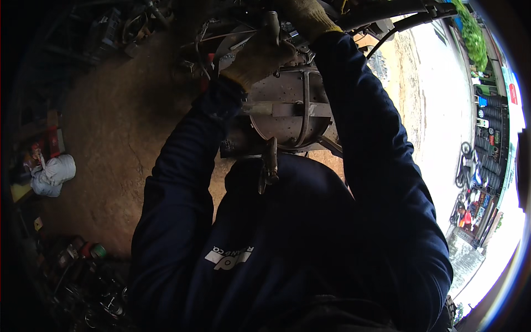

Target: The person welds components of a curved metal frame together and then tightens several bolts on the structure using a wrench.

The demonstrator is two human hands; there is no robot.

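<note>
My left hand (260,62), in a worn yellowish work glove, reaches in among dark metal parts at the top of the view. Its fingers look curled together, and shadow hides what they hold, if anything. Beside them rises a short metal post (271,25). Farther up and to the right, my right hand (306,17) wears a similar glove; its fingers are lost in the dark at the upper edge. Below both hands sits a round brown metal body (279,124), crossed by flat metal bars. A worn metal rod (269,164) sticks out from it toward my torso.
A dark bar (387,14) with a black cable runs off to the upper right. A person in a pale top (53,172) is at the far left. Dark machine parts (88,276) lie at the lower left. Outside at the right, motorcycles (463,166) stand near stacked tyres (492,160).
</note>
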